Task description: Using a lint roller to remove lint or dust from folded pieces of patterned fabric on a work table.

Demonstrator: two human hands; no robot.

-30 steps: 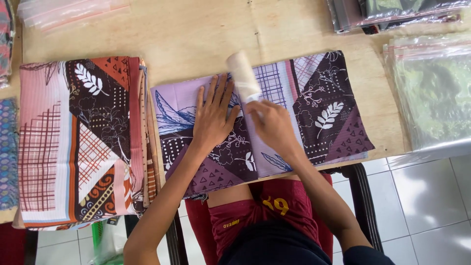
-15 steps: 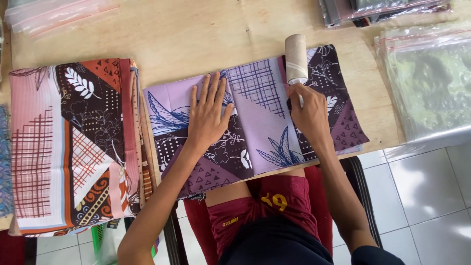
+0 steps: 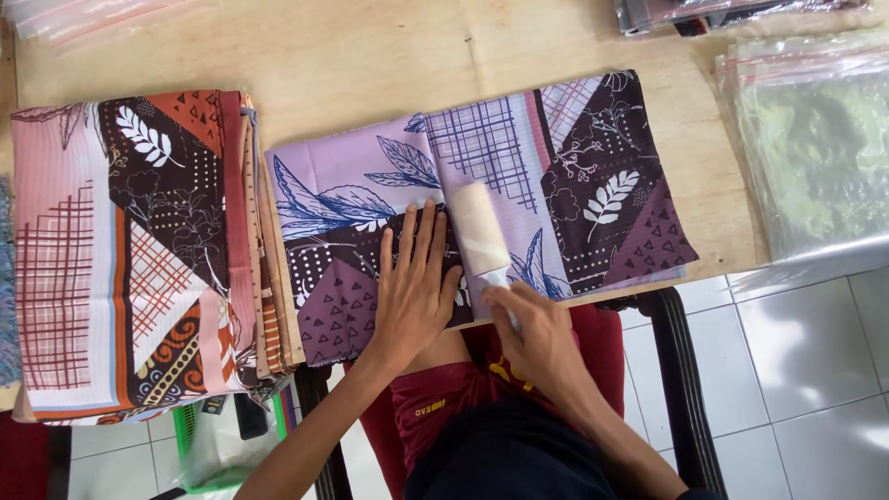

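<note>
A folded purple patterned cloth (image 3: 574,176) with leaf and grid prints lies on the wooden table (image 3: 370,56) in front of me. My left hand (image 3: 414,287) rests flat on its lower left part, fingers spread. My right hand (image 3: 537,333) grips the handle of a lint roller (image 3: 479,230), whose pale cylinder lies on the cloth just right of my left hand, near the table's front edge.
A stack of folded pink, brown and orange patterned cloths (image 3: 130,250) lies at the left. Clear plastic bags (image 3: 815,139) lie at the right, more at the top right (image 3: 741,11) and top left. A black chair frame (image 3: 681,380) and white floor tiles show below.
The roller has come from the far right part of the cloth back toward me and to the left, down to the front edge. My left hand stays pressed on the cloth.
</note>
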